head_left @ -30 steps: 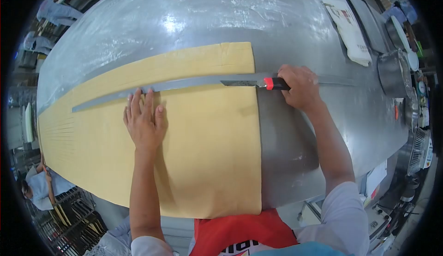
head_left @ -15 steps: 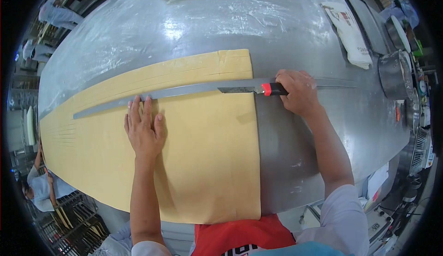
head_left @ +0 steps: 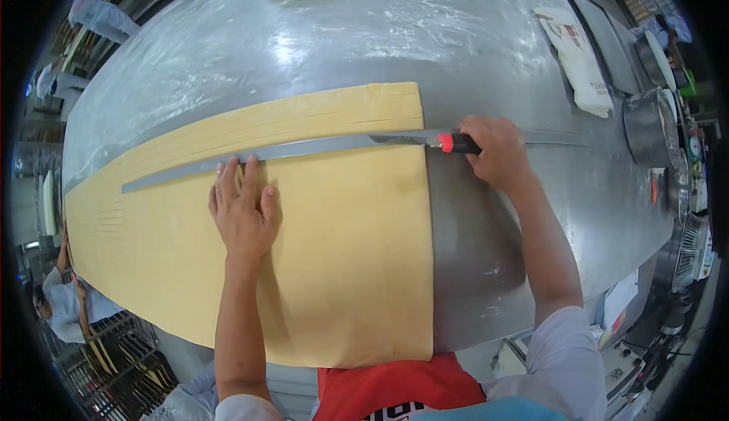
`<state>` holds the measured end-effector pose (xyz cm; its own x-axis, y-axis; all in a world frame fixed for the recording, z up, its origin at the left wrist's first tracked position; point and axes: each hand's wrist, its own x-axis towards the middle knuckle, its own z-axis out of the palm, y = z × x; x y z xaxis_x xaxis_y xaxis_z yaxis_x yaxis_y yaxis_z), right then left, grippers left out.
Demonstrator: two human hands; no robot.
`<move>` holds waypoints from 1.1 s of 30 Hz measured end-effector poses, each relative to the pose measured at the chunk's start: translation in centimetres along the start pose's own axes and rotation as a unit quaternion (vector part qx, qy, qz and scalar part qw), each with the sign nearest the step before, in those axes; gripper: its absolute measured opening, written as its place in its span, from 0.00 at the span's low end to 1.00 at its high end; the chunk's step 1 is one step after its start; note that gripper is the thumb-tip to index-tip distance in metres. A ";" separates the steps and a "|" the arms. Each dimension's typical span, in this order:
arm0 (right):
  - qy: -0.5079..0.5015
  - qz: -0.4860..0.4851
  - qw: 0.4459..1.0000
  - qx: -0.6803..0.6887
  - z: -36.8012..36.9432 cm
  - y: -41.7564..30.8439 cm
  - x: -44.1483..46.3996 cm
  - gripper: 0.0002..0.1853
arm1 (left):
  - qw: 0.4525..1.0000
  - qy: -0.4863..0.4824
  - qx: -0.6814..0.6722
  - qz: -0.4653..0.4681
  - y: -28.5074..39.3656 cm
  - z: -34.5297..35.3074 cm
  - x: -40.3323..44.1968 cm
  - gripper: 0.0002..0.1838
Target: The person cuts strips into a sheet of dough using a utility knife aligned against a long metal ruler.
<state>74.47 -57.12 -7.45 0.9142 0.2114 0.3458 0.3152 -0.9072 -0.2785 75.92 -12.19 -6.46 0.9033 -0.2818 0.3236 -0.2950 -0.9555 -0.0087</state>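
Your left hand (head_left: pixel 244 227), spread and gripping nothing, rests its fingertips on the straightedge (head_left: pixel 304 148) across the dough sheet (head_left: pixel 349 261) on the desk (head_left: pixel 482 284). With your right hand (head_left: pixel 497 151) curled around the cutter (head_left: pixel 460 144), best guide its blade flush along that edge.

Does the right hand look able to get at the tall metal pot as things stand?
Probably, if it sets something down: the right hand holds the cutter, but only bare tabletop and one end of the ruler seem to separate it from the pot.
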 end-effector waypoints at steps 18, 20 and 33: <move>-0.206 -0.139 0.934 0.255 7.7 -23.4 22.5 0.26 | 0.994 -0.034 -0.076 0.065 -1.6 -0.7 0.7 0.30; -0.183 -0.231 0.928 0.228 12.7 -29.6 25.6 0.30 | 0.951 -0.022 -0.308 0.004 -0.8 1.8 1.1 0.29; -0.325 -0.182 0.916 0.146 22.9 -48.8 34.6 0.29 | -0.154 -0.053 -0.959 -0.232 4.9 11.7 -0.1 0.27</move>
<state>96.59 2.80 -2.41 0.6639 0.7385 -0.1174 0.5965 -0.6177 -0.5125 77.98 -17.90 -17.62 0.8836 -0.4525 -0.1203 0.4061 0.8685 -0.2842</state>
